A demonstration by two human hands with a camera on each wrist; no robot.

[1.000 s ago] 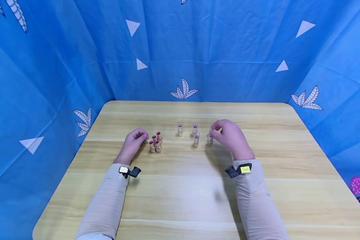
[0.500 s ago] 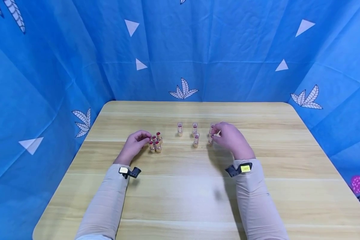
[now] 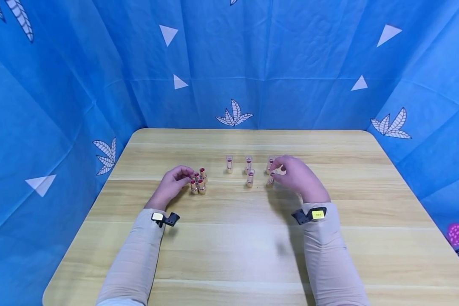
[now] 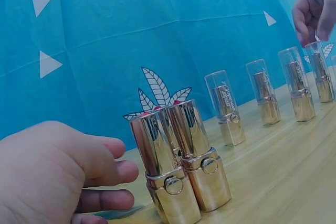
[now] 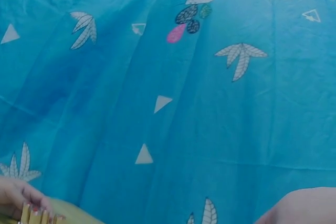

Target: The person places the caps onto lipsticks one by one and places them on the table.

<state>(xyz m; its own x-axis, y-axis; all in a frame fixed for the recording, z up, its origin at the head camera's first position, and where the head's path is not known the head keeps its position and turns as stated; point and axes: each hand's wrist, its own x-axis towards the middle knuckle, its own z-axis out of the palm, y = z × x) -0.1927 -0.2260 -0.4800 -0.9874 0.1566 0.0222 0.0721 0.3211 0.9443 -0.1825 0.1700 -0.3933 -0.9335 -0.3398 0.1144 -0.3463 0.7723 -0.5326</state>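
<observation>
In the head view my left hand (image 3: 173, 183) rests beside a tight cluster of uncapped gold lipsticks (image 3: 201, 187). Its fingers reach in from the left, close to the rear-left of the group. The left wrist view shows these fingers (image 4: 126, 171) loosely bent beside the front lipstick (image 4: 176, 198). Red tips show at the top of the cluster. On the right, my right hand (image 3: 300, 180) pinches a clear-capped lipstick (image 3: 270, 182) by its top. The left wrist view also shows those fingertips at the cap. That lipstick stands upright on the table.
Several other clear-capped lipsticks stand upright nearby: a back-left one (image 3: 229, 165), a back-middle one (image 3: 248, 165), a front one (image 3: 250, 179) and a back-right one (image 3: 269, 165). The wooden table (image 3: 222, 246) ends at a blue patterned curtain (image 3: 290, 63).
My left hand has moved slightly right, up to the cluster. The right hand has shifted a little right and nearer me with its capped lipstick, uncovering the one behind.
</observation>
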